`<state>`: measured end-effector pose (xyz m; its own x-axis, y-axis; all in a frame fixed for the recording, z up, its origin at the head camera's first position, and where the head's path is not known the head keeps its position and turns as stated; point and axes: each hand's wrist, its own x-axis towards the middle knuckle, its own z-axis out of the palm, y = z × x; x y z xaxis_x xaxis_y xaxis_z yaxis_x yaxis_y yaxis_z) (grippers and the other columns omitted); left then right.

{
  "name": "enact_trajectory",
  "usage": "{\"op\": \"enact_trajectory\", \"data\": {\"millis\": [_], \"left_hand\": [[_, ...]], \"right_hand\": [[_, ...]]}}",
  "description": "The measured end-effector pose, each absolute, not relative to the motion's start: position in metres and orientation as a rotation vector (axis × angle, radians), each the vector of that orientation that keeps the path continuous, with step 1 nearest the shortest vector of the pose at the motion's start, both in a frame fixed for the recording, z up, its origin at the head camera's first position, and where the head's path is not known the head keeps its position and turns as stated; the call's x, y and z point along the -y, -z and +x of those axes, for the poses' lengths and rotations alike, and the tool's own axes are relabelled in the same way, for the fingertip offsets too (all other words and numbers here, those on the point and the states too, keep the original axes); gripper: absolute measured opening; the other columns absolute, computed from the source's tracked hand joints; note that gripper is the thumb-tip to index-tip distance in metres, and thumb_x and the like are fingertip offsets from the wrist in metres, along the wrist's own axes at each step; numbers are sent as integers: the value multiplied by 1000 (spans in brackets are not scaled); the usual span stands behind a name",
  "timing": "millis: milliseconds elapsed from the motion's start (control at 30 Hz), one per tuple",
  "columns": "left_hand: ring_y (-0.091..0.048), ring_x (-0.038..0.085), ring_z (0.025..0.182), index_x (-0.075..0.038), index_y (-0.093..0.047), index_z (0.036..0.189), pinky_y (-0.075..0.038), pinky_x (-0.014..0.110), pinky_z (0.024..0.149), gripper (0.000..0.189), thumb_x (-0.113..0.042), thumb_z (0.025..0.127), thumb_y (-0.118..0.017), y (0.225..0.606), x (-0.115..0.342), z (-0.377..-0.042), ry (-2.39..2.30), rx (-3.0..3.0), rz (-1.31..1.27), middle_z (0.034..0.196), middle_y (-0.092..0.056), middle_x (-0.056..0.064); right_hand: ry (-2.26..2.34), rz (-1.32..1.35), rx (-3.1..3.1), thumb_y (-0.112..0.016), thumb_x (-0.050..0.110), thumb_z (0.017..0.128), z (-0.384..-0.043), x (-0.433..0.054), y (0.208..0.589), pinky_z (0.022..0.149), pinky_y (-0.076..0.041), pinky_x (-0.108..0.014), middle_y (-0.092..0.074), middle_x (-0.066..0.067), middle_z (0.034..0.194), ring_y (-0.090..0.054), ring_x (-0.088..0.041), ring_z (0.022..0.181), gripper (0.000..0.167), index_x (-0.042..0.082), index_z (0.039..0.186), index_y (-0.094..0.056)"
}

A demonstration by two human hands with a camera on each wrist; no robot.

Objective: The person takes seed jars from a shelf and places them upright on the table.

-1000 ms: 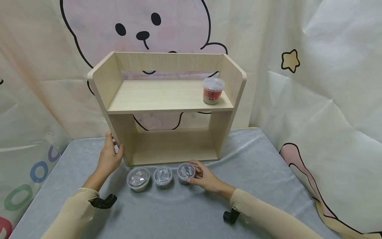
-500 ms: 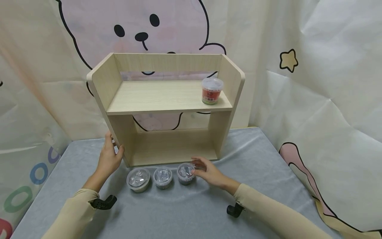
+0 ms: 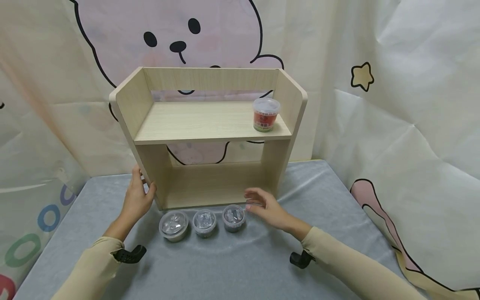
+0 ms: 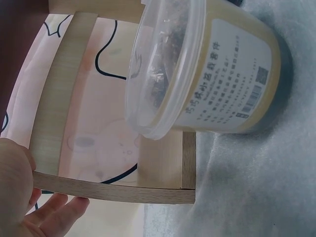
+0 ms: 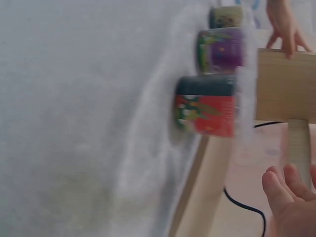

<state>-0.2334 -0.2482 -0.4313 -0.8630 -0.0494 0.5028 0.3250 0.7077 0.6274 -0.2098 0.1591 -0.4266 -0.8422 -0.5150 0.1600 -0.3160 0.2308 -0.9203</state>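
Note:
My left hand (image 3: 136,198) grips the left side panel of a two-tier wooden shelf (image 3: 210,121), thumb on one side and fingers on the other in the left wrist view. In front of the shelf stand three lidded plastic tubs in a row: left tub (image 3: 174,226), middle tub (image 3: 204,223), right tub (image 3: 233,218). Close up, the left wrist view shows one yellowish tub (image 4: 232,69) with a white printed label. Labels in the right wrist view are red (image 5: 212,114), purple (image 5: 227,52) and yellow (image 5: 229,17). My right hand (image 3: 271,211), holding nothing, hovers just right of the right tub, fingers loosely bent.
A red-labelled tub (image 3: 265,116) stands at the right end of the upper tier. Grey-blue cloth (image 3: 210,271) covers the table. Behind hangs a printed curtain (image 3: 225,37) with a bear drawing, and more curtain closes in both sides.
My right hand has let go of the right tub and drawn away to the right and slightly up. The left hand stays at the shelf's side.

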Motion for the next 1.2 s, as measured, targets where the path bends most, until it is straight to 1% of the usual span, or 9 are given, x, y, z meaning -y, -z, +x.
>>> {"op": "enact_trajectory", "data": {"millis": [67, 167, 500, 667, 933, 1200], "left_hand": [[-60, 59, 113, -5, -24, 150, -53, 69, 83, 63, 1, 95, -55, 431, 248, -233, 1024, 2421, -212, 137, -47, 35], [-60, 59, 113, -6, -24, 150, -53, 69, 82, 64, 1, 95, -55, 431, 248, -234, 1024, 2423, -211, 137, -47, 35], [-60, 59, 114, -6, -23, 151, -53, 69, 85, 64, 1, 95, -55, 433, 247, -236, 1042, 2427, -204, 138, -47, 35], [-60, 59, 113, -5, -24, 150, -54, 68, 83, 63, 1, 95, -55, 434, 249, -236, 1034, 2418, -206, 136, -47, 35], [-60, 59, 113, -7, -23, 152, -55, 68, 80, 65, 0, 96, -54, 435, 250, -234, 1032, 2411, -204, 136, -47, 35], [-60, 59, 112, -5, -24, 149, -54, 69, 81, 61, 0, 96, -54, 435, 249, -235, 1024, 2415, -208, 134, -48, 35]], "right_hand": [[1676, -788, -2323, -58, 6, 99, -211, -160, 420, 106, -53, -40, -53, -31, 141, -57, -47, 129, 48, -6, 143, -44], [1696, -788, -2327, -57, 8, 100, -212, -160, 411, 106, -53, -37, -54, -30, 141, -57, -45, 130, 47, -4, 144, -44], [1723, -789, -2369, -58, 7, 100, -216, -162, 383, 108, -52, -39, -54, -27, 142, -57, -42, 130, 47, -2, 145, -44], [1721, -787, -2380, -58, 9, 100, -217, -166, 367, 109, -51, -39, -55, -24, 142, -57, -40, 131, 47, 1, 145, -45], [1741, -802, -2410, -58, 10, 100, -218, -174, 346, 104, -51, -24, -55, -24, 141, -57, -39, 132, 48, 1, 145, -44], [1724, -790, -2456, -58, 10, 101, -218, -182, 325, 100, -50, -17, -54, -21, 144, -55, -37, 134, 47, 3, 146, -44]]}}
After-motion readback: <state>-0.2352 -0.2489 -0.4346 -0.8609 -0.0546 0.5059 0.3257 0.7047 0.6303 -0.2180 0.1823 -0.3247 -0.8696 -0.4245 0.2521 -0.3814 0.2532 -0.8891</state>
